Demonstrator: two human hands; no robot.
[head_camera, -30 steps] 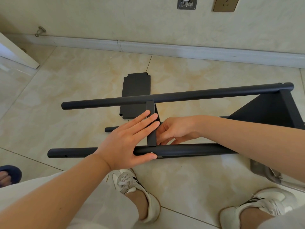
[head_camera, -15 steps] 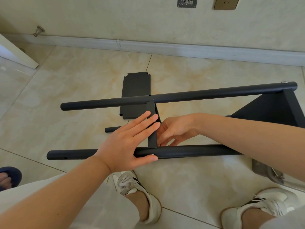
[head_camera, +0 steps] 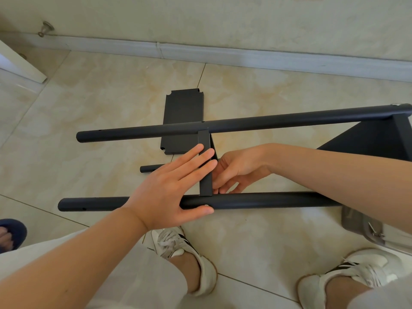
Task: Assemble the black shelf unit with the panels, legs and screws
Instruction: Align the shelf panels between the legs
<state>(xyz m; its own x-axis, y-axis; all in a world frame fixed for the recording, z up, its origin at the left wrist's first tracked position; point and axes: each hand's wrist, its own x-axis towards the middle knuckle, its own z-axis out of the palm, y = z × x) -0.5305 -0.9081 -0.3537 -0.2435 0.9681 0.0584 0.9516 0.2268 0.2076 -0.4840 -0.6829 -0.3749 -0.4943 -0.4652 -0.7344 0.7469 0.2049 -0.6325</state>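
Note:
The black shelf unit lies on its side on the tiled floor. Its near leg (head_camera: pixel 267 200) and far leg (head_camera: pixel 289 120) run left to right, and a third leg (head_camera: pixel 148 168) shows its end below them. A narrow middle panel (head_camera: pixel 204 141) stands edge-on between the two legs. An end panel (head_camera: pixel 367 141) sits fixed at the right. My left hand (head_camera: pixel 169 186) presses flat fingers against the middle panel's left face, thumb along the near leg. My right hand (head_camera: pixel 240 168) curls its fingers at the panel's lower right corner. Any screw there is hidden.
A loose black panel (head_camera: pixel 182 108) lies flat on the floor behind the far leg. My white shoes (head_camera: pixel 178 244) (head_camera: pixel 356 270) stand just in front of the near leg. A grey metal object (head_camera: pixel 361 226) sits at the right, another person's blue slipper (head_camera: pixel 11 233) at the left edge.
Both hands keep their places on the middle panel. The view has tilted slightly downward; nothing else has moved.

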